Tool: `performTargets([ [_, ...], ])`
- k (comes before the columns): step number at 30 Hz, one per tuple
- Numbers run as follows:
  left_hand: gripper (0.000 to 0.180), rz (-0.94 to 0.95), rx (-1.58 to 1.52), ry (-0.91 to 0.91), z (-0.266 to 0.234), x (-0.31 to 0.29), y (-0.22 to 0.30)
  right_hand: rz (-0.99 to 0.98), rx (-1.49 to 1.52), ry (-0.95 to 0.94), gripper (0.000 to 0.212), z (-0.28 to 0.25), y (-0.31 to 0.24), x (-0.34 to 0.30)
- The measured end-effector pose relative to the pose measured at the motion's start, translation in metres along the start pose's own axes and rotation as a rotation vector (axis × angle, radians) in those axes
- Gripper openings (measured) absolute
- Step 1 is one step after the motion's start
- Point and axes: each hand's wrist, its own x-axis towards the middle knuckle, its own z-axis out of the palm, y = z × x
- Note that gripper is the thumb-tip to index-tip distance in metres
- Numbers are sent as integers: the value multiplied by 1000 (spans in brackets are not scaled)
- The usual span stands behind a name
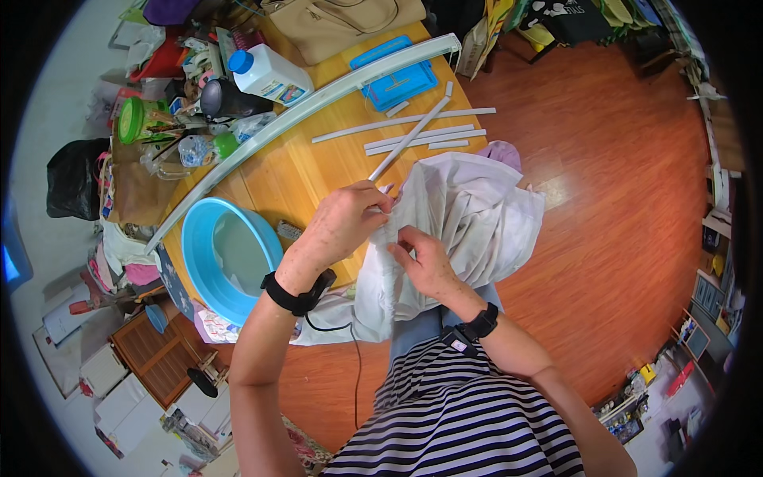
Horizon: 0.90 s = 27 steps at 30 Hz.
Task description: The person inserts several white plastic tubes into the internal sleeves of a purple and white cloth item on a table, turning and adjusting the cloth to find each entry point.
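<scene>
A large white cloth [485,203] lies gathered over my lap and the table's near edge, with pinkish-purple fabric [504,153] showing at its far side. My left hand [343,219] is closed, pinching the cloth's bunched edge between thumb and fingers. Just below and to the right, my right hand [425,264] has its fingertips curled together on the same edge. One pale grey strip [409,135] slants away from beside my left hand, and whether the hand touches it I cannot tell. Several shorter strips [421,137] lie past the cloth, partly under the slanted one.
A light-blue basin [272,238] stands left on the wooden table [298,187]. A long white rail [262,137] crosses the table, with a blue plastic case [401,87] under its far end. Behind are a white jug [274,77], bottles and a beige handbag [342,28]. A dark cable [358,374] hangs below my left wrist.
</scene>
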Motion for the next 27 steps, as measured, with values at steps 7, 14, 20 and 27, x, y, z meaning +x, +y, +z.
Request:
performTargets([
  [7,8,80,-105,39,8,-5,-9,3,-54,-37,18,2,-2,0],
  [14,10,-5,96,65,3,-9,5,16,14,2,18,5,0,0],
  [20,12,25,124,128,4,-15,-5,39,39,11,17,8,0,2],
  [27,11,28,27,94,4,-13,-9,9,40,-29,16,6,-2,4],
])
